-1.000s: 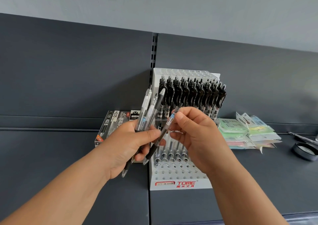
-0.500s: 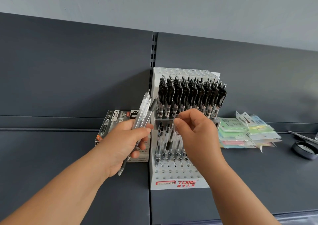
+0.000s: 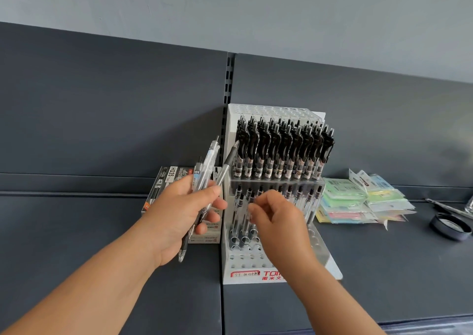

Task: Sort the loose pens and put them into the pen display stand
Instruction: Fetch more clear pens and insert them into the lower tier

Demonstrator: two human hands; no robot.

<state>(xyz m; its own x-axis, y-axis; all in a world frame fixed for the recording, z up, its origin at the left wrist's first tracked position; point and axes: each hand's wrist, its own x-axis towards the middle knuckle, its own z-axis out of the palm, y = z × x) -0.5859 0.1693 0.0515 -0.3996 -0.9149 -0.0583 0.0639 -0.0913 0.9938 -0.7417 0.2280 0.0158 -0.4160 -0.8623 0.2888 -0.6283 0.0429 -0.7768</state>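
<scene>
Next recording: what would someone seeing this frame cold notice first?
A white pen stand sits centre against the dark back panel, its upper tier packed with black-clipped pens. Just left of it, the left hand grips a fan of loose pens. The right hand hovers with curled fingers at the lower tier, and whether it pinches a pen is unclear. Pastel packets lie on the shelf to the right.

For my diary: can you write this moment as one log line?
left hand: holds loose pens | right hand: at lower row of stand, grip unclear
</scene>
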